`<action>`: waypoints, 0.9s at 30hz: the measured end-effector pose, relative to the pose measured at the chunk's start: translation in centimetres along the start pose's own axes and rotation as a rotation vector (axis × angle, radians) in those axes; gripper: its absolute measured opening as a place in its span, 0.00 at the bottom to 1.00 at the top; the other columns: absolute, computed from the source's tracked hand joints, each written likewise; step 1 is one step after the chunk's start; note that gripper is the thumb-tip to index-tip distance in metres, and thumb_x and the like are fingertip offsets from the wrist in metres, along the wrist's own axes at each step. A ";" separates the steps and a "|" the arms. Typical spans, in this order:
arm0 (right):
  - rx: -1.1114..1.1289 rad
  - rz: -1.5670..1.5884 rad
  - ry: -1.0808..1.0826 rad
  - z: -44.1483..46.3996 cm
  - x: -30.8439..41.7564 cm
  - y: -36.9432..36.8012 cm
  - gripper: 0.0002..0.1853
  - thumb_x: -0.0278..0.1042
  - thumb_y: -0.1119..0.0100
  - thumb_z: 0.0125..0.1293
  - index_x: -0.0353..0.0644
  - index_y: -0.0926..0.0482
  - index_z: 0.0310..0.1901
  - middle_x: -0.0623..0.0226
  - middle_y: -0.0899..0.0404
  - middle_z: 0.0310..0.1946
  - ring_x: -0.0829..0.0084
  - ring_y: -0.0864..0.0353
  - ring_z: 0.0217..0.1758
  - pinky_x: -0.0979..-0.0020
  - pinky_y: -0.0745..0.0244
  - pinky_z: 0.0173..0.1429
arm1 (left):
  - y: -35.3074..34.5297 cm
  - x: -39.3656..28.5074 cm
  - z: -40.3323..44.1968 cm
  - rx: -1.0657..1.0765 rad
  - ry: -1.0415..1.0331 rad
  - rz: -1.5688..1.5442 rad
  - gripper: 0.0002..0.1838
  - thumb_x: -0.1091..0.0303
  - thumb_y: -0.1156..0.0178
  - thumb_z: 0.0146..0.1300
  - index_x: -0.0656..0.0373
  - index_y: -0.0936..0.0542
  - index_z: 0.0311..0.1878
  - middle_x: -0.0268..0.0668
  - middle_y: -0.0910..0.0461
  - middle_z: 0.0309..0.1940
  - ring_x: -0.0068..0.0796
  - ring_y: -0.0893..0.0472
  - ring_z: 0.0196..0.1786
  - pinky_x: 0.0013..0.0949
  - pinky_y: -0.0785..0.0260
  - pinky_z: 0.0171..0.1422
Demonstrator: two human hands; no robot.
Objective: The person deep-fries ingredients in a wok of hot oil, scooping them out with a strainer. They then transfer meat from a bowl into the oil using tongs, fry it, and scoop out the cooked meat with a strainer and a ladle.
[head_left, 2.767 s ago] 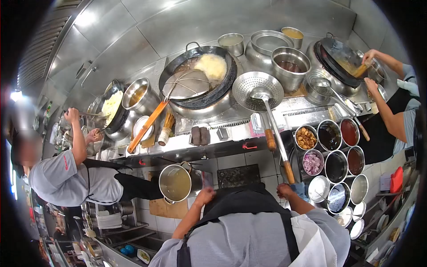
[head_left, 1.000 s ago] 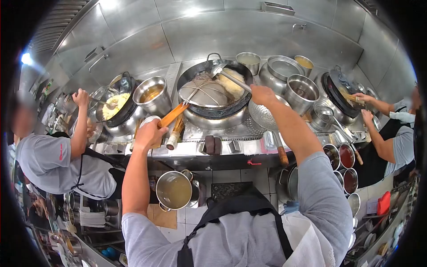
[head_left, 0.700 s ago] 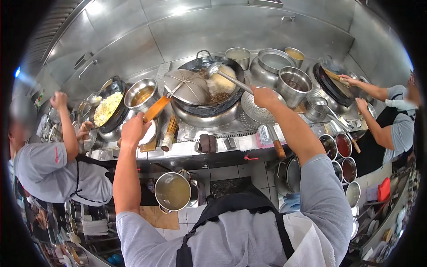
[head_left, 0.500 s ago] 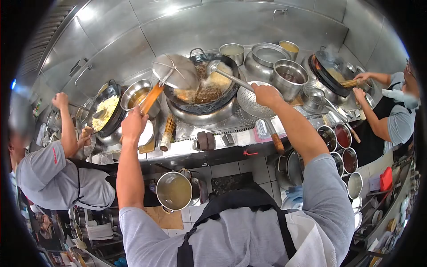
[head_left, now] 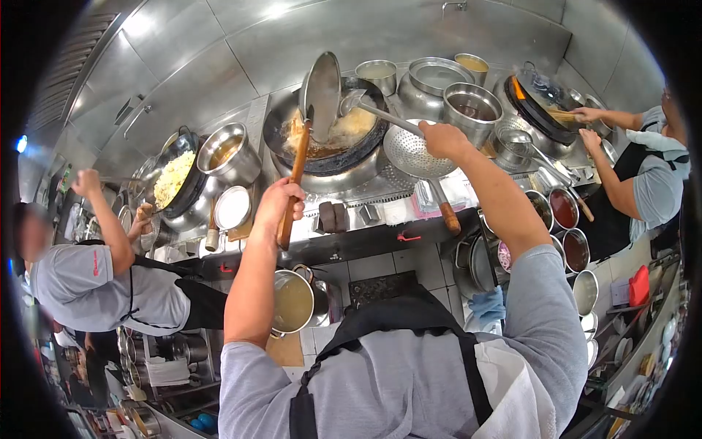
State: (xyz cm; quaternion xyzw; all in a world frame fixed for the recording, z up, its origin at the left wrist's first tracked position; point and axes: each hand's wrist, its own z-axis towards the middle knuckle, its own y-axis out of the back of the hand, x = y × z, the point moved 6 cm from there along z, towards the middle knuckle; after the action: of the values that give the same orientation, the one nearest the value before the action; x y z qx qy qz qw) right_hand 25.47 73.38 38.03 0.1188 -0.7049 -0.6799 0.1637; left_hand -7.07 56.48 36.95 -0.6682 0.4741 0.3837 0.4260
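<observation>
Before me a black wok (head_left: pixel 274 139) holds bubbling brown oil with pale golden frying food (head_left: pixel 355 124). My left hand (head_left: pixel 278 206) is closed round the wooden handle of a large round strainer (head_left: pixel 322 91). Its disc stands nearly on edge over the left half of the wok, lower rim close to the food; I cannot tell if it touches. My right hand (head_left: pixel 444 141) grips the long metal handle of a ladle (head_left: pixel 352 102). The ladle's bowl is over the wok, right beside the strainer, at the edge of the food.
A perforated skimmer (head_left: pixel 417 150) lies right of the wok, near metal pots (head_left: pixel 472 110). A pot of liquid (head_left: pixel 232 154) stands to the left. Co-workers work at woks on both sides, one with yellow food (head_left: pixel 174 179). Below, another pot (head_left: pixel 293 301) stands near the floor.
The strainer has swung from lying broadly over the wok's left side to nearly on edge, and its handle has come rightward with my left hand. The ladle stays over the wok.
</observation>
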 end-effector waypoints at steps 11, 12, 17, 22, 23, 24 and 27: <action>0.183 0.804 -0.082 -3.6 -1.3 -4.0 0.21 0.30 0.42 0.59 0.41 0.31 0.55 0.62 0.24 0.28 0.70 0.26 0.20 0.64 0.32 0.22 | -2.7 2.2 2.9 0.090 0.114 0.056 0.27 0.83 0.45 0.50 0.74 0.36 0.57 0.50 0.22 0.40 0.32 0.22 0.27 0.36 0.21 0.33; 0.226 0.934 -0.129 -4.5 -1.1 -4.7 0.21 0.30 0.41 0.59 0.40 0.32 0.54 0.64 0.26 0.25 0.73 0.29 0.16 0.65 0.36 0.18 | -3.3 1.9 2.6 0.088 0.147 0.036 0.25 0.83 0.45 0.51 0.75 0.34 0.55 0.49 0.21 0.39 0.31 0.22 0.27 0.35 0.22 0.33; 0.235 1.541 -0.193 -7.2 3.0 -8.2 0.26 0.31 0.36 0.59 0.41 0.35 0.57 0.70 0.30 0.24 0.78 0.33 0.15 0.73 0.42 0.14 | -4.9 1.9 3.2 0.221 0.105 -0.085 0.22 0.84 0.45 0.55 0.74 0.34 0.54 0.51 0.20 0.36 0.31 0.21 0.27 0.34 0.24 0.32; 0.097 1.361 -0.096 -7.4 3.7 -8.2 0.30 0.30 0.35 0.59 0.38 0.38 0.60 0.71 0.30 0.24 0.81 0.34 0.14 0.74 0.42 0.14 | -4.5 1.7 2.6 0.275 -0.049 -0.199 0.19 0.82 0.43 0.57 0.73 0.34 0.52 0.52 0.20 0.38 0.30 0.21 0.27 0.32 0.25 0.33; 0.080 1.367 -0.094 -7.5 3.6 -7.3 0.28 0.29 0.37 0.60 0.39 0.37 0.59 0.71 0.30 0.24 0.81 0.35 0.14 0.75 0.42 0.14 | -4.3 1.7 2.0 0.281 -0.067 -0.247 0.19 0.81 0.43 0.57 0.73 0.34 0.52 0.52 0.20 0.38 0.30 0.22 0.27 0.32 0.25 0.33; 0.064 1.374 -0.093 -7.7 3.2 -6.3 0.26 0.28 0.38 0.61 0.39 0.37 0.59 0.71 0.30 0.23 0.81 0.35 0.13 0.76 0.42 0.14 | -4.1 1.8 1.6 0.287 -0.083 -0.296 0.19 0.81 0.43 0.57 0.73 0.34 0.52 0.52 0.20 0.39 0.30 0.22 0.27 0.31 0.25 0.33; 0.031 1.495 -0.029 -7.6 3.7 -2.6 0.23 0.27 0.40 0.62 0.39 0.36 0.58 0.71 0.30 0.23 0.81 0.35 0.12 0.77 0.42 0.13 | -3.4 2.1 1.2 0.325 -0.111 -0.297 0.23 0.80 0.43 0.57 0.71 0.34 0.57 0.51 0.21 0.42 0.27 0.24 0.29 0.29 0.26 0.32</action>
State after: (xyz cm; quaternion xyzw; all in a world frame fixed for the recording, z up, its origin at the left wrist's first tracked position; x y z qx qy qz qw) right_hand 24.93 64.79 35.86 -0.3987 -0.6094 -0.3789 0.5711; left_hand -3.40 57.61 35.28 -0.6313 0.4017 0.2716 0.6053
